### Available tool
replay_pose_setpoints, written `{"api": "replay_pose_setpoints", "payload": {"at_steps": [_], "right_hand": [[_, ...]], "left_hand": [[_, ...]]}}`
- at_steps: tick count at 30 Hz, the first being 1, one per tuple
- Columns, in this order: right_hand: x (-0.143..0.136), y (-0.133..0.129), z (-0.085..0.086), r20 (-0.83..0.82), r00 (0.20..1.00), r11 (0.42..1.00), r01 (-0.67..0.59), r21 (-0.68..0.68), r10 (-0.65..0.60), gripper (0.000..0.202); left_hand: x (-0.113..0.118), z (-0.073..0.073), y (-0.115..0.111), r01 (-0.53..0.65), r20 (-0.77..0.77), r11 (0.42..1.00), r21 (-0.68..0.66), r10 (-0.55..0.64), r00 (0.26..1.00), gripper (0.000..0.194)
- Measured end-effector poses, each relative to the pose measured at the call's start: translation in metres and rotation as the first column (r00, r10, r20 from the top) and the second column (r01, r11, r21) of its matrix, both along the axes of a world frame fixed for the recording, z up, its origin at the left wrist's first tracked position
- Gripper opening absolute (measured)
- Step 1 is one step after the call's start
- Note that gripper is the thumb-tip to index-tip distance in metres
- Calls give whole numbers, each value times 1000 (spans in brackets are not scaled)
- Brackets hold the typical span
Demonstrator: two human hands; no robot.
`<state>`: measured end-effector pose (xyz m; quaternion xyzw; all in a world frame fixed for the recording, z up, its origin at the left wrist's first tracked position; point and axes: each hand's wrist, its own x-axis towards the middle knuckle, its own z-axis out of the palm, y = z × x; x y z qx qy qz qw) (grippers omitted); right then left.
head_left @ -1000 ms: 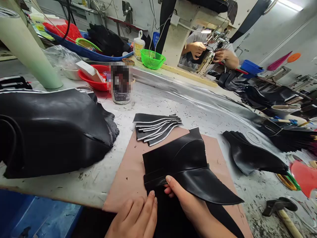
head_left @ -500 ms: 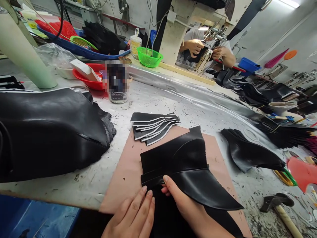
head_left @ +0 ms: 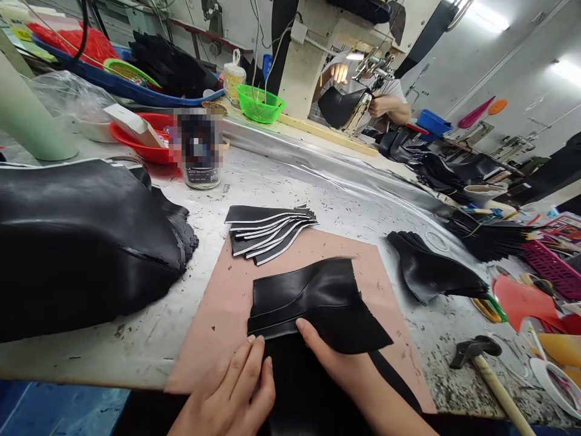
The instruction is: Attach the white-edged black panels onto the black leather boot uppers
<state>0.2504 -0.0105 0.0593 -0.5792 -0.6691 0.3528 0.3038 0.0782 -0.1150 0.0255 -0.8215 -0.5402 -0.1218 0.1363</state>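
A black leather-like piece [head_left: 299,297] with a curved seam lies over the pink sheet [head_left: 200,345]. My right hand [head_left: 338,363] grips its lower edge, thumb on top and the other fingers hidden beneath. At the piece's lower left corner, my left hand [head_left: 236,381] touches the edge with its fingertips, fingers extended and close together. More black material [head_left: 299,393] hangs below, between my hands. Just beyond the piece, a fanned stack of black strips with white edges [head_left: 267,233] rests partly on the pink sheet.
A large black pile [head_left: 82,242] fills the left side. Stacked black pieces [head_left: 431,266] and a hammer [head_left: 494,381] lie to the right. A glass jar [head_left: 202,175], red bowl [head_left: 140,148] and green basket [head_left: 258,104] stand farther back. Another person's hand [head_left: 381,106] works at a sewing machine.
The view has shifted right. The held piece's right side has bent down and looks shorter, with my right hand still gripping it. The other person's black piece has moved into clearer view.
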Motion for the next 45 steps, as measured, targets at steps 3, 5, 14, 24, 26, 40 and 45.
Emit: {"api": "replay_pose_setpoints", "payload": {"at_steps": [3,5,14,24,26,40,45], "right_hand": [[1,-2,-10,92,996,995,-22,97,13,22],[1,-1,-15,107,994,997,-41,65,34,19],[3,6,-6,160,982,995,-100,-9,101,17],[68,12,4,-182,971,924,79,-373,-157,31],[71,16,2,-163,979,936,61,-347,-125,39],[63,21,-4,-292,947,940,27,-341,-133,35],[61,20,-4,-320,936,929,20,-369,-147,27]], "left_hand": [[1,5,0,-19,-3,999,-31,18,1000,34],[5,8,2,-35,-10,998,-49,34,999,35],[34,14,28,-142,-55,990,-4,142,988,49],[32,16,33,-134,-7,990,-39,133,991,50],[33,14,35,-77,9,997,-15,78,997,44],[50,18,45,-8,-42,1000,-9,8,999,70],[60,16,51,-44,-7,995,-88,44,999,87]]}}
